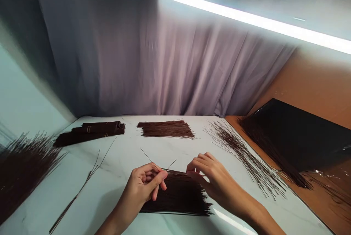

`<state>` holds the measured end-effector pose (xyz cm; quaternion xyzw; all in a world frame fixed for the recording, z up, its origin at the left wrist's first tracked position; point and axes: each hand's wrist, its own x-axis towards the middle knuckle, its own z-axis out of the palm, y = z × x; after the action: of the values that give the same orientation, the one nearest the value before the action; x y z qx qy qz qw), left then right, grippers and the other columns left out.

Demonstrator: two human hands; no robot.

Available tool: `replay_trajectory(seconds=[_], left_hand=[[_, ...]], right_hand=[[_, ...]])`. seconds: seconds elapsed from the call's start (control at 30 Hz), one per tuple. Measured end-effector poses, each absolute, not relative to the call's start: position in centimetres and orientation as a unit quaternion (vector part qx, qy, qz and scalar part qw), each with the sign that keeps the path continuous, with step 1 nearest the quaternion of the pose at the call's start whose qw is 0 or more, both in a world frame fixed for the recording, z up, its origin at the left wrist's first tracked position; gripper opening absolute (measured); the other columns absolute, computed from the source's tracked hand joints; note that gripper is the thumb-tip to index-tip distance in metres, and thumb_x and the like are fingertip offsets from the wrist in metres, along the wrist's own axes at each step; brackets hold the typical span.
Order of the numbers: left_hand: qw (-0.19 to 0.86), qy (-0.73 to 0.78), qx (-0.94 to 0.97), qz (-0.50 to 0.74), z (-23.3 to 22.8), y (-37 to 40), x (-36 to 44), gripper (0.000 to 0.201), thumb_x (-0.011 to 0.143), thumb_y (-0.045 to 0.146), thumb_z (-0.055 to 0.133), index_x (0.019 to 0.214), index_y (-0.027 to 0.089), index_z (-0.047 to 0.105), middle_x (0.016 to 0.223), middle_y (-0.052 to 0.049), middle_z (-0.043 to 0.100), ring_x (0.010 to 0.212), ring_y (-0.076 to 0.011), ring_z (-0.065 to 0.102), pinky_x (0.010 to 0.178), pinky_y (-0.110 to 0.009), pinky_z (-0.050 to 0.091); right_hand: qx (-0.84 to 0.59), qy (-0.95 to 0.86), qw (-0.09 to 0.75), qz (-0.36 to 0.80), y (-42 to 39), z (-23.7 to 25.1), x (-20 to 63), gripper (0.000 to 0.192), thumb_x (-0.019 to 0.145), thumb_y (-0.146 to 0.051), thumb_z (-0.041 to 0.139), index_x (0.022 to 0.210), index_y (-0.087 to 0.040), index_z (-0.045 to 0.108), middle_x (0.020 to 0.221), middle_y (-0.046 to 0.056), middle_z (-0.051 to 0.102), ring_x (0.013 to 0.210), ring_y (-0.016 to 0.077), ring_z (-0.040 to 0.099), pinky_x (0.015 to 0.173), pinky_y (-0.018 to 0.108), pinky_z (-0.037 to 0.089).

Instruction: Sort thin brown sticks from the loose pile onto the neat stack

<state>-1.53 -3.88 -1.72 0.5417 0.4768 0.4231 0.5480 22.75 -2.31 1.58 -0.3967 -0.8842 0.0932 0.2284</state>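
- Nearest, on the white table (pixel 123 162): a flat pile of dark sticks (pixel 179 196), lying side by side between the two hands, ends ragged on the right.
- Left hand (pixel 144 185) resting at the pile's left end, thumb and forefinger pinched on a thin stick (pixel 149 160) that slants up and away.
- Right hand (pixel 211 174) laid on the pile's upper right edge, fingers curled down onto the sticks; whether pinching one or only pressing, cannot tell.
- Left of the hands: a few long loose sticks (pixel 87 180) lying apart on the table.
- Far left edge: a large spread heap (pixel 22 165) of the same sticks.
- Right: a fanned, scattered bunch (pixel 244 154) on the table, and beyond its edge a dense mass on a black sheet (pixel 301 132).
- Farther back: a neat flat stack (pixel 166 129) at centre, tied bundles (pixel 90 132) to its left.
- Behind all: a grey curtain (pixel 164 70).
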Motion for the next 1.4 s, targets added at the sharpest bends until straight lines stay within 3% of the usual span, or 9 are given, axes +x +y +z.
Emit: replay_trajectory(seconds=[0.2, 0.33, 0.47, 0.63, 0.93, 1.07, 1.13, 1.23, 1.4], left_hand=[[0.545, 0.473, 0.57, 0.393, -2.3, -3.7, -1.6, 0.032, 0.09, 0.045, 0.071, 0.077, 0.016, 0.066, 0.061, -0.001, 0.069, 0.051, -0.0094, 0.041, 0.048, -0.021, 0.03], [0.552, 0.478, 0.571, 0.376, -3.6, -3.5, -1.2, 0.037, 0.089, 0.051, 0.07, 0.078, 0.016, 0.066, 0.062, -0.002, 0.07, 0.049, -0.0096, 0.042, 0.049, -0.021, 0.031], [0.534, 0.476, 0.605, 0.35, -4.5, -3.8, -0.4, 0.042, 0.087, 0.057, 0.07, 0.073, 0.017, 0.066, 0.058, -0.001, 0.068, 0.047, -0.0106, 0.043, 0.047, -0.022, 0.03], [0.538, 0.48, 0.595, 0.355, -3.8, -3.9, -0.6, 0.039, 0.088, 0.053, 0.069, 0.075, 0.017, 0.067, 0.061, -0.001, 0.068, 0.046, -0.01, 0.042, 0.047, -0.023, 0.031], [0.533, 0.476, 0.594, 0.369, -3.8, -3.5, -1.0, 0.032, 0.092, 0.045, 0.066, 0.079, 0.015, 0.067, 0.067, -0.003, 0.072, 0.048, -0.0084, 0.043, 0.05, -0.022, 0.036], [0.527, 0.487, 0.588, 0.374, -4.2, -3.4, -1.1, 0.034, 0.09, 0.048, 0.068, 0.079, 0.016, 0.066, 0.065, -0.002, 0.071, 0.046, -0.0079, 0.043, 0.048, -0.021, 0.036], [0.531, 0.485, 0.584, 0.377, -4.4, -3.4, -1.1, 0.034, 0.09, 0.048, 0.068, 0.082, 0.016, 0.066, 0.066, -0.002, 0.071, 0.045, -0.0073, 0.042, 0.046, -0.02, 0.035], [0.542, 0.487, 0.571, 0.378, -4.7, -3.3, -1.0, 0.034, 0.089, 0.05, 0.068, 0.084, 0.016, 0.064, 0.061, 0.0, 0.067, 0.04, -0.0054, 0.036, 0.04, -0.018, 0.029], [0.558, 0.478, 0.571, 0.367, -5.4, -3.4, -0.8, 0.035, 0.09, 0.05, 0.066, 0.09, 0.015, 0.065, 0.058, 0.003, 0.064, 0.035, -0.0024, 0.034, 0.038, -0.017, 0.026]], right_hand=[[-0.36, -0.905, 0.225, 0.031, -0.5, 3.2, 23.9, 0.018, 0.102, -0.014, 0.055, 0.088, -0.021, 0.063, 0.087, 0.001, 0.07, 0.085, 0.0186, 0.058, 0.087, 0.037, 0.044], [-0.36, -0.881, 0.306, -0.034, -1.2, 2.9, 22.2, 0.023, 0.103, -0.017, 0.054, 0.12, -0.025, 0.066, 0.12, 0.007, 0.07, 0.111, 0.0223, 0.06, 0.096, 0.041, 0.048], [-0.256, -0.924, 0.227, -0.168, -1.3, 2.2, 19.2, 0.04, 0.099, -0.023, 0.063, 0.138, -0.029, 0.059, 0.152, 0.006, 0.053, 0.131, 0.0268, 0.051, 0.105, 0.044, 0.047], [-0.251, -0.918, 0.199, -0.233, -0.2, 0.6, 19.7, 0.009, 0.096, -0.028, 0.07, 0.1, -0.021, 0.072, 0.142, 0.007, 0.063, 0.126, 0.0277, 0.055, 0.108, 0.043, 0.045], [-0.33, -0.902, 0.222, -0.165, -0.3, -2.0, 21.5, 0.015, 0.092, -0.014, 0.07, 0.103, -0.024, 0.072, 0.133, 0.002, 0.069, 0.129, 0.0288, 0.052, 0.108, 0.049, 0.039], [-0.385, -0.879, 0.253, -0.119, -1.0, -1.1, 22.7, 0.037, 0.098, -0.018, 0.063, 0.135, -0.023, 0.06, 0.146, 0.012, 0.057, 0.125, 0.0294, 0.054, 0.102, 0.049, 0.046], [-0.424, -0.862, 0.274, -0.048, -1.5, -0.9, 23.9, 0.041, 0.101, -0.026, 0.06, 0.141, -0.023, 0.054, 0.14, 0.013, 0.059, 0.125, 0.0299, 0.052, 0.1, 0.049, 0.047], [-0.416, -0.87, 0.26, 0.053, -2.1, -1.3, 25.3, 0.015, 0.105, -0.028, 0.055, 0.117, -0.026, 0.064, 0.115, 0.007, 0.069, 0.125, 0.0287, 0.051, 0.102, 0.048, 0.044], [-0.413, -0.873, 0.245, 0.089, -2.0, -2.0, 25.7, 0.012, 0.106, -0.02, 0.05, 0.1, -0.024, 0.06, 0.101, 0.004, 0.066, 0.11, 0.0249, 0.054, 0.1, 0.048, 0.039]])
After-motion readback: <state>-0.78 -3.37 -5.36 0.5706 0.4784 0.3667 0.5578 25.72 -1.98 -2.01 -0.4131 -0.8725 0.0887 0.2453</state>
